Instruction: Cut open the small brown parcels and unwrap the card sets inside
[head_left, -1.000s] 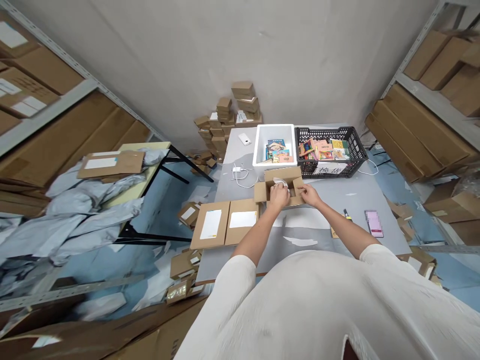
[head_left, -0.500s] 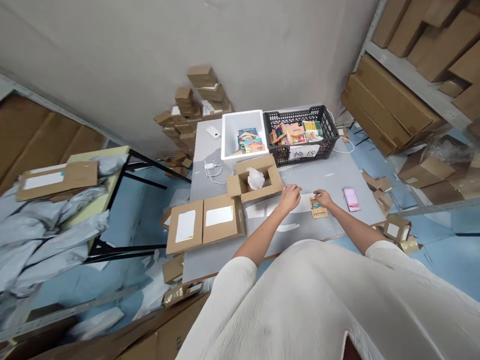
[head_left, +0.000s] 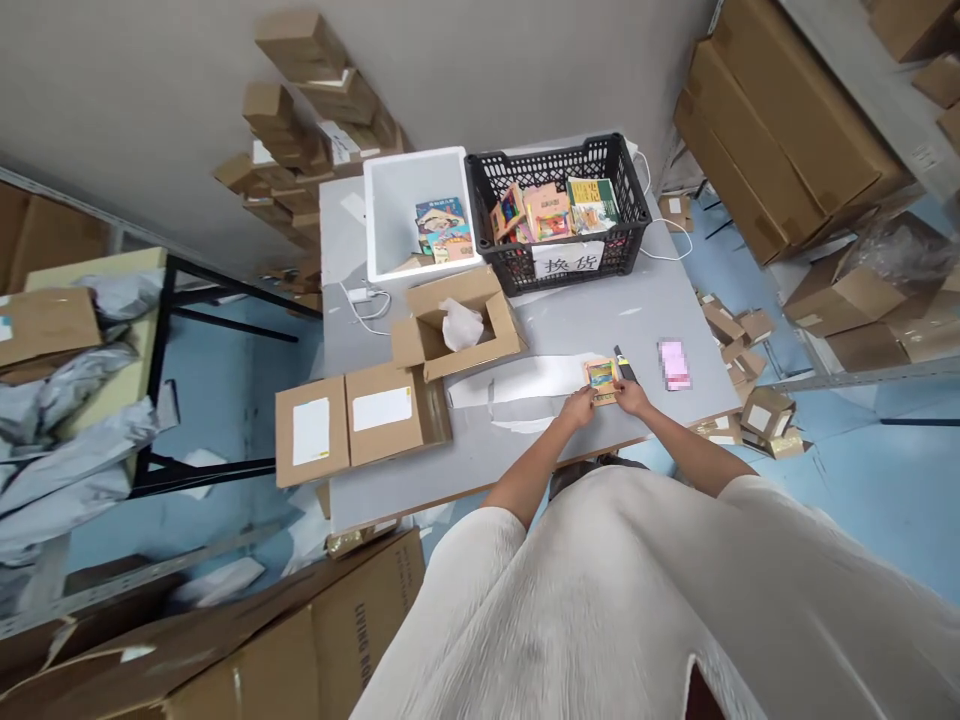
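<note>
A small, colourful, orange-edged picture book (head_left: 601, 377) is held between my two hands over the near part of the grey table. My left hand (head_left: 580, 407) grips its lower left edge, the fingers closed on it. On the opposite edge, my right hand (head_left: 632, 397) holds the book too, with the thumb over its face. Just beyond the right hand is a slim black and yellow tool (head_left: 624, 364), too small to name surely. Under and left of the book, a white paper strip (head_left: 529, 380) lies along the grey table (head_left: 495, 450).
An open carton (head_left: 510, 325) with crumpled plastic stands left of my hands, near two labelled boxes (head_left: 381, 408). Behind are a white foam bin (head_left: 379, 215) and a black crate (head_left: 637, 210) holding books. A pink printed item (head_left: 673, 364) lies at right.
My left hand has come from beside the open carton to the book and now grips it. The book has turned in my hands. The black and yellow tool now shows. My view has shifted.
</note>
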